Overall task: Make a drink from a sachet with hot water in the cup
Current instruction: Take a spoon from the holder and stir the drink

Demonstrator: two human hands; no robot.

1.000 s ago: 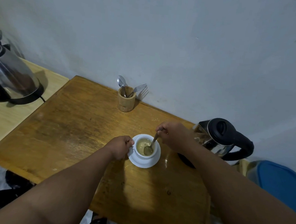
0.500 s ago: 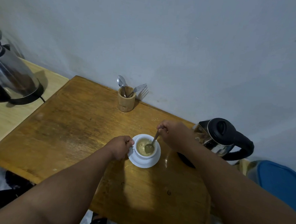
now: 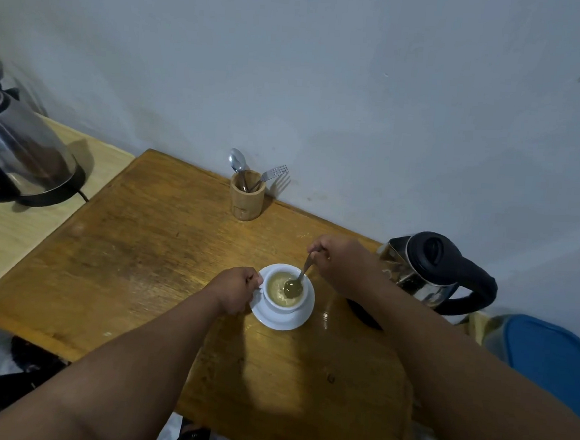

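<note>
A white cup [image 3: 277, 305] full of pale yellowish drink stands on a white saucer [image 3: 295, 320] in the middle of the wooden table [image 3: 134, 260]. My left hand [image 3: 237, 290] is closed on the cup's handle at its left side. My right hand [image 3: 338, 262] pinches the stem of a metal spoon [image 3: 296, 285], whose bowl dips into the drink at the cup's right side. A steel kettle with a black lid and handle [image 3: 436, 271] stands just right of my right hand.
A wooden holder [image 3: 246, 196] with a spoon and a fork stands at the wall. A second steel kettle [image 3: 18, 152] sits on a lighter surface at the left. A blue lidded container [image 3: 553, 358] is at the right edge, below table level.
The spoon's bowl has shifted a little inside the cup, from the near right toward the far right side, with my right hand moving slightly. My left hand has stayed on the handle.
</note>
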